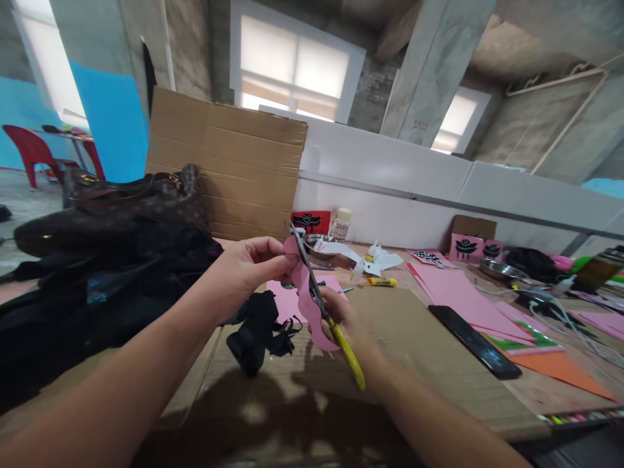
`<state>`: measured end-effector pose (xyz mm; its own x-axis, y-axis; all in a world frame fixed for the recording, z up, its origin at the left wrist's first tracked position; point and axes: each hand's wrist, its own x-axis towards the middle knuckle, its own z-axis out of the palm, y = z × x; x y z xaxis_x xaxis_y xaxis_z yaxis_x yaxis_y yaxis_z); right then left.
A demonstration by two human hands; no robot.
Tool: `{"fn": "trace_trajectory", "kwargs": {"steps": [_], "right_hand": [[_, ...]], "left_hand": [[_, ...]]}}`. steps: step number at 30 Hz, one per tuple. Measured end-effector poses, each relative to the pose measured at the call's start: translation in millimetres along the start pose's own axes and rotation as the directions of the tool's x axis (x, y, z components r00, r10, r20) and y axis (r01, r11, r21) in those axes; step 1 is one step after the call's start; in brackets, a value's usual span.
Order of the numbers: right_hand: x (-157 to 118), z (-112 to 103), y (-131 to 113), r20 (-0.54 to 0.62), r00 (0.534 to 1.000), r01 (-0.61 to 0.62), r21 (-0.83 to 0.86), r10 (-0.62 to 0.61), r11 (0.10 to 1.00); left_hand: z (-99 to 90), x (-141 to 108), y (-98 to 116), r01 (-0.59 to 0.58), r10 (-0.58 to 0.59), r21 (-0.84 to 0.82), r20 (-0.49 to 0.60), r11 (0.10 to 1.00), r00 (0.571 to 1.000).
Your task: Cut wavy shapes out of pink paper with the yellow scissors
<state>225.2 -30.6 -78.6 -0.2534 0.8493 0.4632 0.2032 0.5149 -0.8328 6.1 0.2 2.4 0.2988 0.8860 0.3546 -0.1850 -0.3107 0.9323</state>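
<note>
My left hand (pixel 253 260) pinches the top of a wavy pink paper cut-out (pixel 306 300), holding it upright above the table. My right hand (pixel 347 320) grips yellow-handled scissors (pixel 324 311), whose blades run up along the paper's right edge towards its top. Under the hands lies a flat cardboard sheet (pixel 419 338). Black paper scraps (pixel 258 331) lie on it just left of the hands. A pink sheet (pixel 283 305) sits behind the cut-out.
Dark bags and black cloth (pixel 112 260) pile at the left. A cardboard panel (pixel 229 169) stands behind. A black phone (pixel 472 341), pink sheets (pixel 458 292), an orange sheet (pixel 565 370), a glue stick (pixel 381 281), metal bowls and cables lie right.
</note>
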Motion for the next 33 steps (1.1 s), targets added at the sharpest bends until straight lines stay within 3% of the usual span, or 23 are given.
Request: {"fn": "trace_trajectory", "kwargs": {"steps": [33], "right_hand": [[0.8,-1.3,-8.1,-0.024,0.998,-0.06,0.019,0.06,0.998]], "left_hand": [[5.3,-2.6,11.1,0.038,-0.033,-0.098,0.057,0.995,0.998]]}}
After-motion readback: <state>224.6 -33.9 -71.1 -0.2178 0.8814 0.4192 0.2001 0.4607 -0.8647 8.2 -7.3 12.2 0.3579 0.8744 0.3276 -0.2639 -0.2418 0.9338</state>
